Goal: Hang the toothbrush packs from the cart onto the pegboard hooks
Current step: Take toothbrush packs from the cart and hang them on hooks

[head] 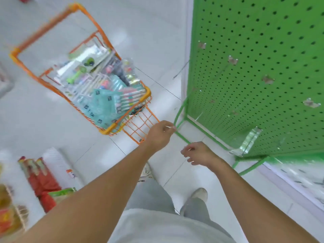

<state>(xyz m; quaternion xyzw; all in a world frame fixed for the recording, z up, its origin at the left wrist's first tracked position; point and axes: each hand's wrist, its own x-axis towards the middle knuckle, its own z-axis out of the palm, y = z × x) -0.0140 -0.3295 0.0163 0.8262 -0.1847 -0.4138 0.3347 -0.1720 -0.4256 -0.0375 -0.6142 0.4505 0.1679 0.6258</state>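
The head camera looks steeply down a shop aisle, and the frame is smeared by motion. An orange wire cart (84,81) stands on the pale tiled floor (154,50) at about ten o'clock from the person's hands. Its basket is heaped with toothbrush packs (105,95) — teal cards on top at the near end, clear blister packs with green and pink brushes further back. Individual packs blur into each other, so their count cannot be told.

The green pegboard (259,71) fills the frame from one to three o'clock, tilted by the wide lens. Several metal hooks (232,60) stick out of it, all bare; a clear plastic label holder (249,141) hangs near its lower edge.

The left hand (160,135) reaches forward at centre, just beside the cart's lower wire shelf (142,125), its fingers loosely curled with the tips near the thumb; whether it pinches anything cannot be told. The right hand (199,153), at four o'clock from the left, hangs with fingers apart and relaxed, holding nothing — near the pegboard's green foot frame (182,113).

Red packets (42,179) lie at eight o'clock.
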